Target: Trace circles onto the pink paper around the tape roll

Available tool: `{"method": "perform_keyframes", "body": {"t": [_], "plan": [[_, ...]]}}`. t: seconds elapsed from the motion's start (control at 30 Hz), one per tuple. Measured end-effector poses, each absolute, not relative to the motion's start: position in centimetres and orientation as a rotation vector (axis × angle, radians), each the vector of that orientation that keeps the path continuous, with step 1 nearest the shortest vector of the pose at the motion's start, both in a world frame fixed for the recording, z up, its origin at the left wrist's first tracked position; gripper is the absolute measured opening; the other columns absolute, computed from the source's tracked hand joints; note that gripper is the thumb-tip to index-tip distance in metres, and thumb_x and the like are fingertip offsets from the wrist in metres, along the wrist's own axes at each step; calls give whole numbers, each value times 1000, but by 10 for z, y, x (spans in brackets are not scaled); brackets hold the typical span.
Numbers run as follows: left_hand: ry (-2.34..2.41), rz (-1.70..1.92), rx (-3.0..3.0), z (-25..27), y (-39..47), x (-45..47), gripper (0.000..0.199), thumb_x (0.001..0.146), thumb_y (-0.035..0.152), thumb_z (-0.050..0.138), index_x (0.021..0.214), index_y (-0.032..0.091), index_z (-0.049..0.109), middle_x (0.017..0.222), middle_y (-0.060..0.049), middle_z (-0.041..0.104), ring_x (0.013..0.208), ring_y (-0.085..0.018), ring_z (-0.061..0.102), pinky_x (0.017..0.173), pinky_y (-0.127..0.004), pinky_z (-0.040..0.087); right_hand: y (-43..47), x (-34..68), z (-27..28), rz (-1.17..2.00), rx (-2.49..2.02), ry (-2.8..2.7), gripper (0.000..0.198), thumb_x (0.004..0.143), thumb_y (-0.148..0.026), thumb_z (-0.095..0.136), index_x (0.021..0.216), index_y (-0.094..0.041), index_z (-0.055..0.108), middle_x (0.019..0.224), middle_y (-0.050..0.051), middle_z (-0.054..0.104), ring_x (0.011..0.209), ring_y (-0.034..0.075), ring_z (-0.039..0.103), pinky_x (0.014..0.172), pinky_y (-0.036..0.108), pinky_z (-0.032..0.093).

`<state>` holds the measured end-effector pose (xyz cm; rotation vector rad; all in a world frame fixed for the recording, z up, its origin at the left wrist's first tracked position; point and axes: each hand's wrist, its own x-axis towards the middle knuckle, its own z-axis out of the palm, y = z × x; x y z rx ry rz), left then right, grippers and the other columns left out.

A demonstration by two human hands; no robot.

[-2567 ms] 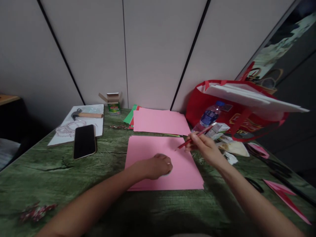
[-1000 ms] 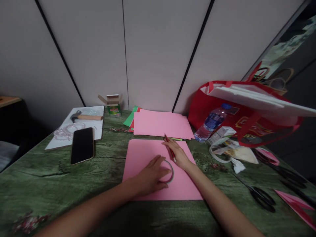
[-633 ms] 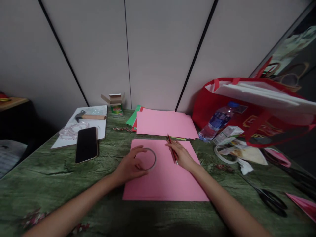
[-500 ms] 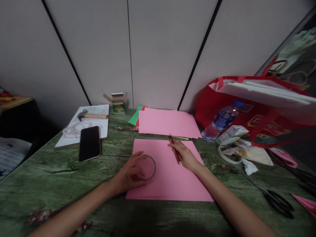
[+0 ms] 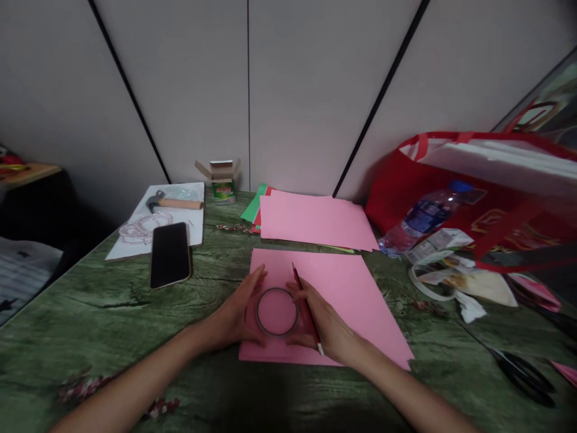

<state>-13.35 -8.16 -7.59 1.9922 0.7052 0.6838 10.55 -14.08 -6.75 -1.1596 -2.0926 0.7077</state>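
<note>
A clear round object point(image 5: 276, 334) with a thin grey rim, perhaps a glass or cup, stands on the lower left part of a pink sheet of paper point(image 5: 342, 300). Around its left side curves my left hand point(image 5: 234, 310), thumb and fingers apart along its edge. My right hand point(image 5: 327, 322) holds a red and dark pencil point(image 5: 308, 307), its point tilted up and away. The thumb and fingertips of that same hand also lie at the right side of the round object. Exact contact is hard to see through the clear wall.
Behind lies a stack of coloured paper point(image 5: 315, 218). On the left are a phone point(image 5: 170, 255), a hammer point(image 5: 180, 203) and a small open box point(image 5: 224, 187). To the right are a bottle point(image 5: 424, 216), a red bag point(image 5: 387, 186) and black-handled scissors point(image 5: 523, 373).
My right hand has moved left and nearer with the pencil, from the sheet's upper right to the round object. My left hand has shifted to the object's left side. The view has shifted slightly.
</note>
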Motion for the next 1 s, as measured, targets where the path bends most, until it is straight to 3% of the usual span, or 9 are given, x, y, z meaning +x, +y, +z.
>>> {"method": "perform_keyframes", "body": {"t": [0.1, 0.27, 0.43, 0.73, 1.0], "plan": [[719, 689, 1951, -77, -79, -133, 128, 49, 40, 87, 146, 31, 3, 146, -17, 24, 130, -34, 35, 104, -54, 33, -142, 102, -73, 662, -1164, -2098, 51, 69, -31, 76, 106, -24, 41, 134, 14, 45, 132, 29, 36, 105, 50, 33], [776, 644, 1969, -74, -80, -133, 134, 45, 31, 89, 146, 31, 2, 138, -16, 37, 126, -33, 39, 105, -56, 28, -141, 99, -73, 630, -1167, -2074, 47, 70, -30, 74, 104, -25, 42, 128, 10, 50, 128, 29, 39, 105, 51, 33], [812, 625, 2020, -69, -82, -131, 130, 50, 27, 87, 146, 30, 0, 125, -11, 50, 121, -31, 44, 104, -56, 28, -142, 101, -73, 706, -1159, -2014, 57, 67, -36, 76, 110, -24, 40, 129, 12, 48, 125, 27, 43, 102, 45, 36], [754, 643, 2116, -70, -83, -130, 125, 59, 30, 83, 145, 30, -6, 126, -11, 48, 121, -28, 43, 104, -54, 29, -140, 107, -73, 802, -1123, -1955, 53, 68, -29, 75, 108, -25, 41, 123, 9, 50, 115, 24, 50, 96, 39, 40], [764, 683, 2086, -72, -83, -131, 138, 51, 31, 87, 145, 27, -13, 125, -13, 47, 122, -31, 43, 104, -55, 30, -141, 107, -73, 824, -1134, -1947, 57, 67, -33, 77, 109, -24, 41, 124, 10, 50, 119, 25, 48, 98, 42, 39]]}}
